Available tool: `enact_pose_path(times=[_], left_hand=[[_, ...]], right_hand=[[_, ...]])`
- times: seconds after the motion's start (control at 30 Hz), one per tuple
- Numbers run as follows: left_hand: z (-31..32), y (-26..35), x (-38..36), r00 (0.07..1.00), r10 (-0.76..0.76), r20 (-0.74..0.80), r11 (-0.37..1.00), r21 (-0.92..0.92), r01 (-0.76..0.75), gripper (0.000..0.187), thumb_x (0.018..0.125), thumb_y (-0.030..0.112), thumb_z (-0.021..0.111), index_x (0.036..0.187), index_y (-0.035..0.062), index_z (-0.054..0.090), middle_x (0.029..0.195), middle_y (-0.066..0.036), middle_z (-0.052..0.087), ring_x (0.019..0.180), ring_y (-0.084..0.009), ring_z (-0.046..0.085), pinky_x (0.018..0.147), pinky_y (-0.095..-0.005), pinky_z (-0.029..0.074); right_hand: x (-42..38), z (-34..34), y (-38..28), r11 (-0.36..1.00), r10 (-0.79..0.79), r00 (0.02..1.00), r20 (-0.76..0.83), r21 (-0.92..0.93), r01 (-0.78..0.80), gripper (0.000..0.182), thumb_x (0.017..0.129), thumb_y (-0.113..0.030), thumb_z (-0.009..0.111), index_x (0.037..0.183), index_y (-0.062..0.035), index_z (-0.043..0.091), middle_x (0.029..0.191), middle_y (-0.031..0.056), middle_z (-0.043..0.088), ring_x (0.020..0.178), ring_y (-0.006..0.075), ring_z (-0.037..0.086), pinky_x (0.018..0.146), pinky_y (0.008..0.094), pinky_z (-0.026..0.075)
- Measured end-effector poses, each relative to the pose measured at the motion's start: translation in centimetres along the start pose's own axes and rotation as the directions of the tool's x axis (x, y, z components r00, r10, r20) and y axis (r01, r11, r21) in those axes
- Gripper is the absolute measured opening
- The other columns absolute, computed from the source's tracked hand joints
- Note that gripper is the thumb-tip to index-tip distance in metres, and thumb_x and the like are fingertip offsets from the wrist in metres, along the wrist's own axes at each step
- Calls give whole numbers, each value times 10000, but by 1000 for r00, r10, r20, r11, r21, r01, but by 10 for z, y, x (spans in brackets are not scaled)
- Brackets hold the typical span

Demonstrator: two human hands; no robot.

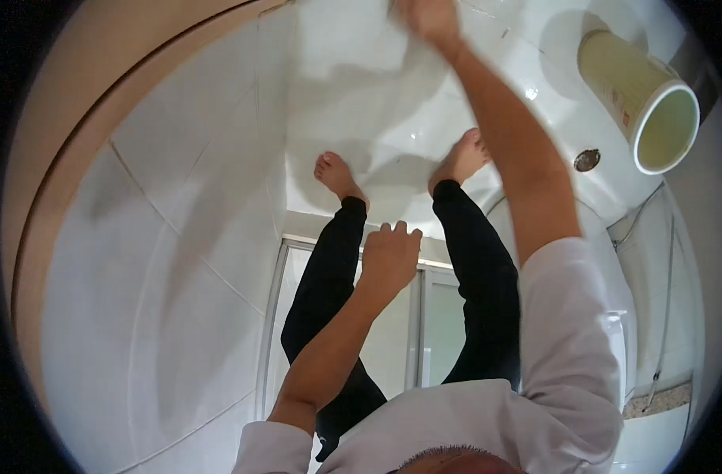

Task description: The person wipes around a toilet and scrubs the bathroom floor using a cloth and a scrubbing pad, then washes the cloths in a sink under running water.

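My left hand [390, 257] hovers in front of my body, above the gap between my legs. Its fingers are bent but slightly apart, and I see nothing in them; the palm is hidden. Far forward, my right hand [429, 22] reaches to the top edge of the view, close to the wet white tiles [361, 87]. Motion smears it and the frame edge cuts it off, so its fingers and anything in them are not clear.
My bare feet [339, 175] stand apart on the wet white floor. To the right, a yellowish bucket [625, 87] with a white rim lies tilted near a round drain [587, 160]. A metal-framed sliding door [418, 328] is below me, and a thin hose [666, 292] hangs at the right.
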State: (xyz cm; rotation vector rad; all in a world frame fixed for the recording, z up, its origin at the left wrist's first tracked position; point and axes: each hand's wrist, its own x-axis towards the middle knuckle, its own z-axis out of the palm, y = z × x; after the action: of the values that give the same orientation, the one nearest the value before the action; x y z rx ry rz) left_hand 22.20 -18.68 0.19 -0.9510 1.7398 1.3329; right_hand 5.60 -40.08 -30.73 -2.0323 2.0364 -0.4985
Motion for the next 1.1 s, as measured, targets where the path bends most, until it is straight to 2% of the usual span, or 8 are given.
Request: enact_pose_path(times=[0.03, 0.07, 0.23, 0.3, 0.37, 0.53, 0.93, 1.1], left_hand=[[-3, -6, 2, 999, 7, 41, 999, -37, -6, 215, 937, 179, 609, 1113, 91, 693, 949, -139, 685, 867, -337, 719, 732, -484, 580], [-6, -9, 1, 997, 13, 81, 998, -65, -8, 216, 940, 175, 602, 1113, 86, 694, 950, -141, 689, 872, -335, 721, 731, -486, 583], [3, -24, -8, 997, 39, 74, 998, -54, -35, 253, 906, 172, 647, 1141, 101, 708, 979, -147, 708, 886, -338, 731, 724, -473, 592], [-7, -24, -15, 995, 20, 94, 998, -57, -15, 275, 903, 142, 649, 1167, 81, 701, 982, -164, 693, 893, -335, 728, 727, -471, 598], [-1, -20, -24, 992, 11, 124, 996, -89, 0, 285, 902, 135, 654, 1176, 70, 697, 984, -168, 687, 898, -333, 726, 731, -466, 602], [-9, -29, -29, 986, 72, 153, 992, -109, -55, 292, 891, 135, 678, 1167, 39, 687, 994, -169, 680, 903, -318, 723, 740, -434, 613], [15, -45, -47, 984, 4, 180, 997, -75, 10, 322, 899, 146, 675, 1206, 53, 691, 1035, -171, 690, 925, -326, 729, 769, -441, 608], [-1, -41, -54, 988, 20, 154, 994, -112, -3, 338, 903, 154, 673, 1228, 63, 689, 1060, -164, 690, 937, -327, 727, 783, -441, 607]], right_hand=[[-37, -6, -36, 989, -35, 840, 541, -102, 107, 572, 948, -155, 523, 1503, -31, 474, 1527, 161, 510, 1446, 332, 449, 1183, 597, 293], [-93, 16, -62, 965, -230, 967, 105, 150, 213, 573, 945, -150, 521, 1492, 10, 469, 1521, 212, 505, 1409, 349, 480, 1142, 628, 361], [-259, 17, -134, 708, -706, 442, 553, 531, 466, 560, 992, -161, 558, 1537, -270, 490, 1634, -41, 417, 1508, 171, 386, 1264, 407, 286], [-185, 9, -122, 728, -477, 262, 839, 544, -418, 502, 1084, -264, 437, 1572, -148, 433, 1642, -10, 403, 1522, 200, 346, 1283, 371, 223], [-133, 38, -65, 620, -479, 772, 418, 784, -40, 486, 1119, -315, 355, 1570, -153, 435, 1627, 84, 421, 1475, 235, 423, 1250, 364, 278], [40, 0, -27, 954, -46, 997, -62, 293, 62, 448, 1048, -153, 444, 1459, 8, 521, 1506, 276, 486, 1440, 452, 407, 1215, 472, 317], [-199, 46, -191, 784, -527, 554, 644, 620, 23, 628, 983, -229, 574, 1584, -154, 409, 1647, 63, 386, 1495, 236, 394, 1240, 375, 321], [-19, -28, -19, 947, -107, 959, 262, 320, 18, 583, 1016, -311, 574, 1532, -67, 451, 1575, 210, 425, 1480, 391, 361, 1231, 456, 305]])
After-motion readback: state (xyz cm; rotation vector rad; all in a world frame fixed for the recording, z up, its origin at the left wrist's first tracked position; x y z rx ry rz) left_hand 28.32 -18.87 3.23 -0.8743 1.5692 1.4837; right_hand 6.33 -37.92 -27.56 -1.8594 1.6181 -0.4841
